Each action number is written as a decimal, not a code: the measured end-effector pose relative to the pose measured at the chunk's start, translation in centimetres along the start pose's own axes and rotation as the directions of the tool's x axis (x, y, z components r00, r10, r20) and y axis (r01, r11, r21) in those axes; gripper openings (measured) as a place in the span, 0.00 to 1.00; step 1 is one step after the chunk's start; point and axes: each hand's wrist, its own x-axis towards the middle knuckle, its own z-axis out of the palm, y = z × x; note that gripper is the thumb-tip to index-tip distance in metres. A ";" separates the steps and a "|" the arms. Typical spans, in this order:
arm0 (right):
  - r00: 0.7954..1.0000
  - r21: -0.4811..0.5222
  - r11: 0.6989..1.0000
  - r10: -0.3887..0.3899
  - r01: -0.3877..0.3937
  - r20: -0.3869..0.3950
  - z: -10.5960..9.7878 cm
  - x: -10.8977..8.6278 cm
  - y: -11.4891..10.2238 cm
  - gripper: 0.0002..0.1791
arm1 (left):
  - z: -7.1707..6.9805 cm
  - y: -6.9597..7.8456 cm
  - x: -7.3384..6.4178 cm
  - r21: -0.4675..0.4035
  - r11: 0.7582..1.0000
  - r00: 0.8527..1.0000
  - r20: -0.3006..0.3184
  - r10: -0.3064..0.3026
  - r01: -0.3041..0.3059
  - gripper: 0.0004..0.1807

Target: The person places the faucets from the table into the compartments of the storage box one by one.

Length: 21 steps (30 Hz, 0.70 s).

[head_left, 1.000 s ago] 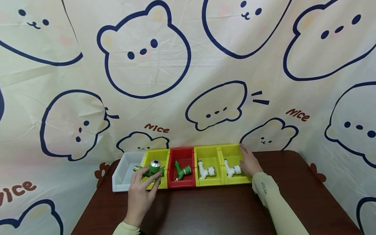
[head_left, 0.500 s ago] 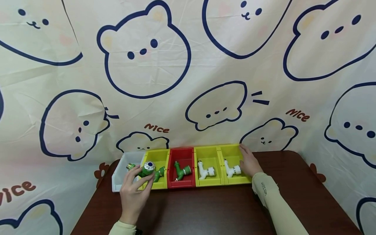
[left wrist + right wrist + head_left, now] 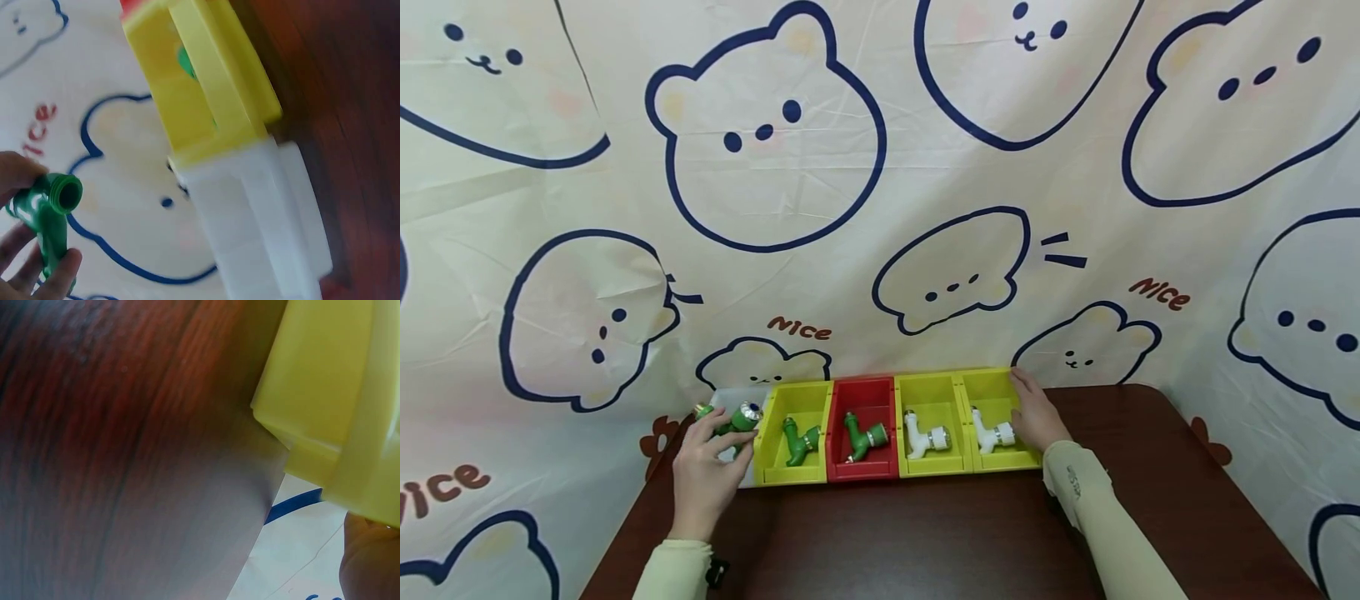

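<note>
My left hand (image 3: pixel 703 479) holds a green valve (image 3: pixel 743 419) with a chrome-topped knob over the white bin (image 3: pixel 735 397) at the row's left end. The valve's round threaded opening faces the camera in the left wrist view, where fingers and thumb pinch the green body (image 3: pixel 51 219). At the other end, my right hand (image 3: pixel 1041 417) grips the side wall of the last yellow bin (image 3: pixel 1011 460). In the right wrist view, part of that hand (image 3: pixel 372 556) shows below the bin's edge, its fingertips hidden. A white tap (image 3: pixel 994 434) lies inside that bin.
Between the end bins stand a yellow bin (image 3: pixel 790 477) with a green tap (image 3: pixel 801 443), a red bin (image 3: pixel 863 472) with another green tap (image 3: pixel 866 437), and a yellow bin (image 3: pixel 932 468) with a white tap (image 3: pixel 927 436). A patterned cloth (image 3: pixel 955 183) hangs behind the dark wooden table (image 3: pixel 917 542).
My left hand has carried the green valve leftward, from above the left yellow bin to above the white bin, uncovering the green tap there. My right hand has stayed put.
</note>
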 end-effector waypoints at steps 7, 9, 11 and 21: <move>1.000 -0.004 1.000 0.002 -0.002 -0.002 0.0 0.0 0.1 0.39 | -0.2 -3.2 1.1 0.090 0.989 0.983 0.129 -0.130 0.118 0.08; 1.000 0.000 1.000 0.000 0.000 -0.003 0.0 -0.1 0.2 0.39 | -0.2 -3.9 1.3 0.103 0.983 0.972 0.159 -0.170 0.155 0.07; 1.000 0.002 1.000 -0.003 0.003 -0.002 0.0 -0.1 0.2 0.39 | 0.0 -4.6 1.4 0.113 0.977 0.960 0.193 -0.203 0.183 0.07; 1.000 0.008 1.000 -0.018 0.018 -0.007 0.0 -0.1 0.3 0.39 | 1.2 -6.8 1.8 0.143 0.971 0.879 0.415 -0.236 0.193 0.05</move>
